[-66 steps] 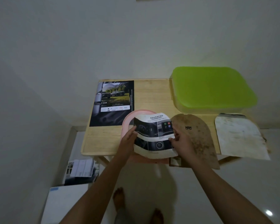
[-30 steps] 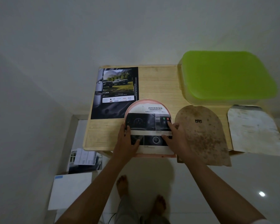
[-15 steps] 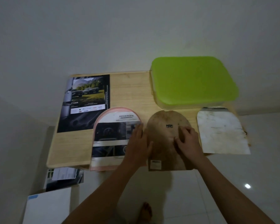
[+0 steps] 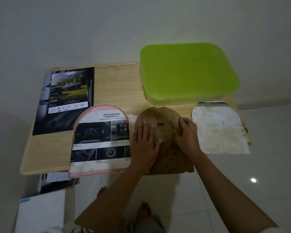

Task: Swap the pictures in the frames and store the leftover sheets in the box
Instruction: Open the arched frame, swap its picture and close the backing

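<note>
A pink arch-shaped frame (image 4: 84, 174) lies at the table's front edge with a car-dashboard picture (image 4: 101, 138) set in it. To its right lies a brown arch-shaped backing board (image 4: 163, 118). My left hand (image 4: 144, 145) rests flat on the board's left half, fingers spread. On the board's right side sits my right hand (image 4: 186, 135), fingers curled against the surface. A stained white arch-shaped sheet (image 4: 220, 128) lies further right. A dark car brochure sheet (image 4: 65, 100) lies at the back left. The box with a green lid (image 4: 188, 71) stands shut at the back right.
The wooden table (image 4: 118, 88) stands against a white wall. Below its left front corner, on the floor, are more brochures (image 4: 57, 180) and a white sheet (image 4: 40, 214). My bare feet (image 4: 144, 209) show on the tiled floor.
Both hands left the picture, now lying flat in the pink frame, and moved right onto the brown backing board. The view shifted right.
</note>
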